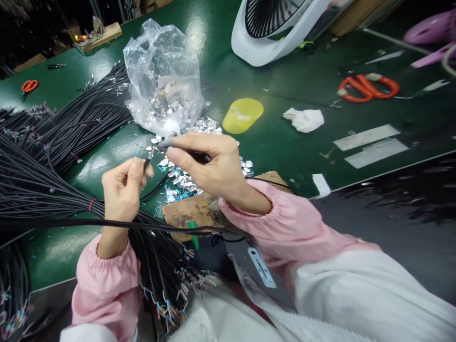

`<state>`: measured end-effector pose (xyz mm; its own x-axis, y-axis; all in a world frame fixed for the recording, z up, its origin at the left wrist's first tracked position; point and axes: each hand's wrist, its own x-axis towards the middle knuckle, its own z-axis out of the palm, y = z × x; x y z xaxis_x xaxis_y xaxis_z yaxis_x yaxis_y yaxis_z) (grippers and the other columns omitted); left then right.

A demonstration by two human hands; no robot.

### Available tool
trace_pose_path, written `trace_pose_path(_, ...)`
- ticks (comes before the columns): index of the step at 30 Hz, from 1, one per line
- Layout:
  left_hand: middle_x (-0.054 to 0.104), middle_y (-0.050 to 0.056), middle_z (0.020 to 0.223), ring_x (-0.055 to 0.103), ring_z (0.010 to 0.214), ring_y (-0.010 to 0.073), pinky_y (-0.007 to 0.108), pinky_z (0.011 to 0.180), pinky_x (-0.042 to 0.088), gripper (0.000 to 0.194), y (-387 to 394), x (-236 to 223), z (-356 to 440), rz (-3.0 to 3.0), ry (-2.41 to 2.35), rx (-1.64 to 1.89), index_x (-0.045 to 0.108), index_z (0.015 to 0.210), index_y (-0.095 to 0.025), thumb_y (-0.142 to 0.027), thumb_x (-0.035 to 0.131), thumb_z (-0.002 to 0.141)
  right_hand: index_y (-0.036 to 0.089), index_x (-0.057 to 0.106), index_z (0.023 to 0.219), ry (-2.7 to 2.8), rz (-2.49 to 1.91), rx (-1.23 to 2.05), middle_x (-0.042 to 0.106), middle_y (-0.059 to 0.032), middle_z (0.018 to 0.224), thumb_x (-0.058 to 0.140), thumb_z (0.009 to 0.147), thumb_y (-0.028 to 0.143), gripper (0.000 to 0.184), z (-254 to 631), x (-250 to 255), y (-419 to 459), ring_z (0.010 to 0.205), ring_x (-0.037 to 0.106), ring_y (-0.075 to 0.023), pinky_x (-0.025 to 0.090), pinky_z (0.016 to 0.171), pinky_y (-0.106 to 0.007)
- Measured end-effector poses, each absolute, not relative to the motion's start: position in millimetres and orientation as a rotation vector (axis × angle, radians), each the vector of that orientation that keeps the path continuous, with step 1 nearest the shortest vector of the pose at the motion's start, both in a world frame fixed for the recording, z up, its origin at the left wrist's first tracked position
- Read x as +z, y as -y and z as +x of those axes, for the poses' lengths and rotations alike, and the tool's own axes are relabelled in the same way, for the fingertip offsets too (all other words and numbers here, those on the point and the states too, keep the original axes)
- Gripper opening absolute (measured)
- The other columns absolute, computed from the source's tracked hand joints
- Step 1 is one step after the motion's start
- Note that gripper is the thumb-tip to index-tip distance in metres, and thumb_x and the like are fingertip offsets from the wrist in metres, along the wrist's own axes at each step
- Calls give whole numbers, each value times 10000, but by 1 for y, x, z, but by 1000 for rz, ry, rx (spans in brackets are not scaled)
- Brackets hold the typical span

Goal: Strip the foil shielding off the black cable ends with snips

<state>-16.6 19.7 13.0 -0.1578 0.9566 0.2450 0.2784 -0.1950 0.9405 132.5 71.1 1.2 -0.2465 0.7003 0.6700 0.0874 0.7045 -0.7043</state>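
My left hand (123,187) is closed around a black cable (147,163), near its stripped end. A short silvery, frayed bit (151,153) sticks up from the cable's tip. Beside it, my right hand (212,164) is closed in a pinch, thumb and forefinger grey at the tips. Something dark shows under its palm, but its kind is hidden. Below the hands lie scattered foil scraps (181,180) and small blue trimmings. A clear plastic bag (162,71) holding more scraps stands just behind them.
Bundled black cables (96,104) cover the left side, some hanging over the front edge. A white fan (256,52) stands at the back. Orange-handled scissors (368,88), a yellow disc (243,115) and crumpled white tissue (304,119) lie to the right. A worn board (188,211) is by the edge.
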Motion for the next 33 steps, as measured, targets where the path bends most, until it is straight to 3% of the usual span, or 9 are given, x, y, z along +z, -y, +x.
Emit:
trace_pose_path(4,337,-25,433,237,365,56,241,344,142,503,-19,16,-18,1480,-1346,1251,458,471,-171,-550,538,792,167,694,880,1820,-437,596,648,-10,754,606,817,271,150,136,3,-75,663,574,-82,465,573,-208)
trace_pose_path(14,246,-47,410,182,336,40,219,317,110,541,-17,19,-17,1408,-1257,1094,428,443,-172,-587,530,775,190,646,788,1862,-371,417,619,-5,680,560,796,144,98,138,1,-76,602,561,-94,467,536,-223)
trace_pose_path(20,359,-42,405,257,327,35,198,306,157,474,-20,14,-8,1361,-1219,1118,513,493,-157,-560,617,719,152,594,575,1651,-555,567,503,37,500,571,679,86,125,130,0,-71,452,424,-53,366,433,-195)
trace_pose_path(24,488,-27,460,395,354,48,175,309,269,364,-22,8,-7,1310,-1228,1291,587,601,-160,-500,671,700,169,547,509,1584,-618,665,442,55,460,574,626,89,144,127,1,-69,435,387,-54,316,396,-193)
trace_pose_path(28,571,-9,553,364,317,18,163,266,222,353,-22,7,-9,1248,-1268,1507,594,609,-158,-490,684,691,191,561,521,1599,-628,590,485,44,487,592,632,90,154,128,2,-68,441,398,-63,351,416,-215)
trace_pose_path(33,572,5,545,313,285,5,180,251,182,395,-20,13,-9,1250,-1255,1335,592,554,-148,-509,677,690,155,656,675,1667,-595,681,557,23,572,594,726,128,84,130,2,-69,449,402,-43,364,421,-190)
